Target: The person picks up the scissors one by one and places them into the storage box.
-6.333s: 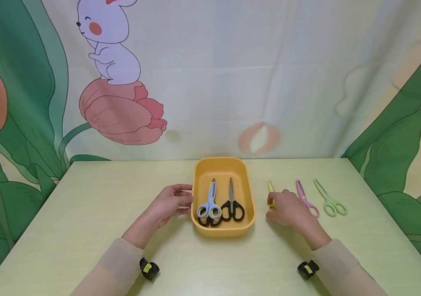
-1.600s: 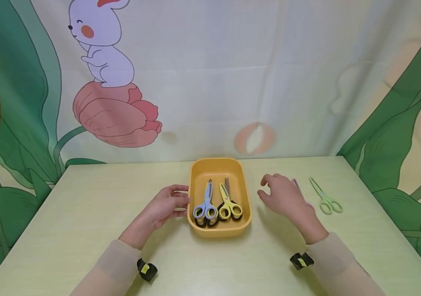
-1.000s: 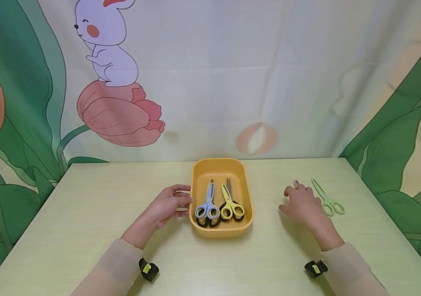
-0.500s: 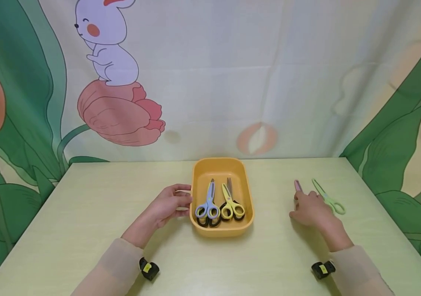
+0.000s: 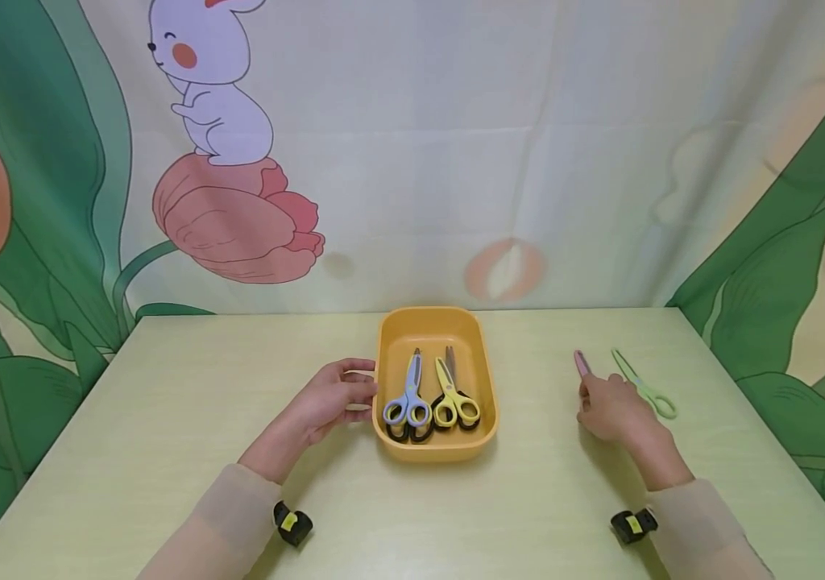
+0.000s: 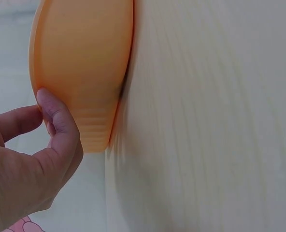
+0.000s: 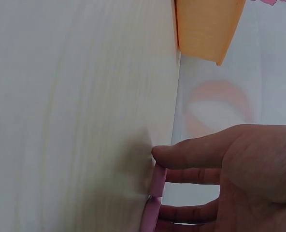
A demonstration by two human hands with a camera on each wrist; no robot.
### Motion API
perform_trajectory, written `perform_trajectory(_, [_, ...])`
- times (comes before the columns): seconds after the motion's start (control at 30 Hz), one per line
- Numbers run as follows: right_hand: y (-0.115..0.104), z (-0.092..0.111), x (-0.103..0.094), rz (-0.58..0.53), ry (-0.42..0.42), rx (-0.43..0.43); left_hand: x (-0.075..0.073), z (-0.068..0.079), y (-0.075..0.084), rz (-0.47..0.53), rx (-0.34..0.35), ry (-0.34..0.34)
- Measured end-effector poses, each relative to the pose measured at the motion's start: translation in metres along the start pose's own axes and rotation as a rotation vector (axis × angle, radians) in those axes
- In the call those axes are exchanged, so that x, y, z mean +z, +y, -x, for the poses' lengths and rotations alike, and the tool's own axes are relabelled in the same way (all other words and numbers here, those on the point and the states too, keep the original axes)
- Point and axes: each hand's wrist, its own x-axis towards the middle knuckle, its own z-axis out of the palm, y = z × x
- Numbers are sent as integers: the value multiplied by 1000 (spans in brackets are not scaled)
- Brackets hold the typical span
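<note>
My left hand (image 5: 329, 399) rests its fingertips against the left side of the yellow tray (image 5: 436, 453); the left wrist view shows the fingers right at the rim and outer wall. Inside the tray lie blue scissors (image 5: 412, 387) and yellow scissors (image 5: 445, 387), each over black-handled scissors. To the right, my right hand (image 5: 615, 411) pinches pink scissors (image 5: 582, 362) low over the table, their tip showing ahead of the fingers. In the right wrist view, the thumb presses one side of the pink handle (image 7: 157, 181), with fingers on the other side.
Green scissors (image 5: 640, 385) lie just right of my right hand, partly covered by it. The pale wooden table (image 5: 412, 515) ends at a printed curtain (image 5: 412, 161) with a rabbit and flowers, hanging behind the tray.
The yellow scissors moved from the table into the tray. My right hand went back right to the pink scissors, and its fingers closed on them. My left hand stays at the tray.
</note>
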Motion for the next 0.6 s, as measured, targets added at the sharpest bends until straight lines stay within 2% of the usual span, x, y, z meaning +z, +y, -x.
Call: perform_trajectory(0.6, [0,-2,1,9,-3,-9,-1,2,0,7,19,-18])
